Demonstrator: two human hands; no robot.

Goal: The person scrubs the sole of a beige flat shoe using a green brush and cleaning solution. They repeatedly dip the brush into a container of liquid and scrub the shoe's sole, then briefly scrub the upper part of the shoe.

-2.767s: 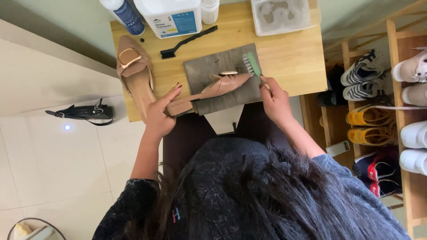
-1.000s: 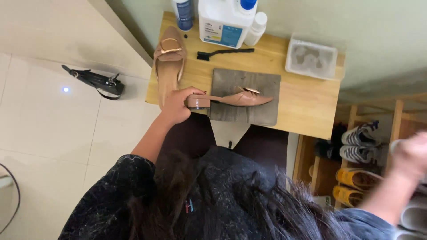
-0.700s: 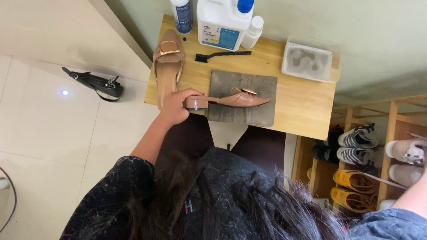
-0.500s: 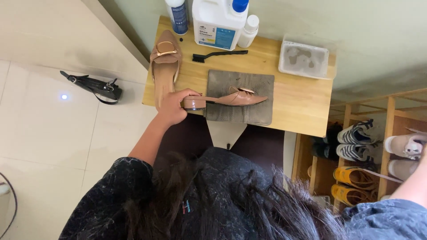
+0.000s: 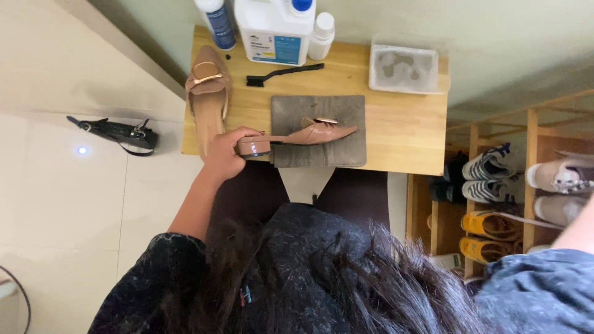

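My left hand grips the heel end of a tan low-heeled shoe, which lies on its side across a grey cloth on the small wooden table. Its mate, a second tan shoe with a metal buckle, lies along the table's left edge, just above my hand. My right hand is out of sight; only its forearm and dark sleeve reach off the right edge. A black brush rests behind the cloth.
A large white jug, a blue-labelled spray bottle and a small white bottle stand at the table's back. A grey tray sits back right. A wooden shoe rack with several shoes stands to the right. A black strap lies on the floor left.
My right hand left the shoe with the green brush and swung out of view to the right. The left hand keeps hold of the heel. The camera has turned.
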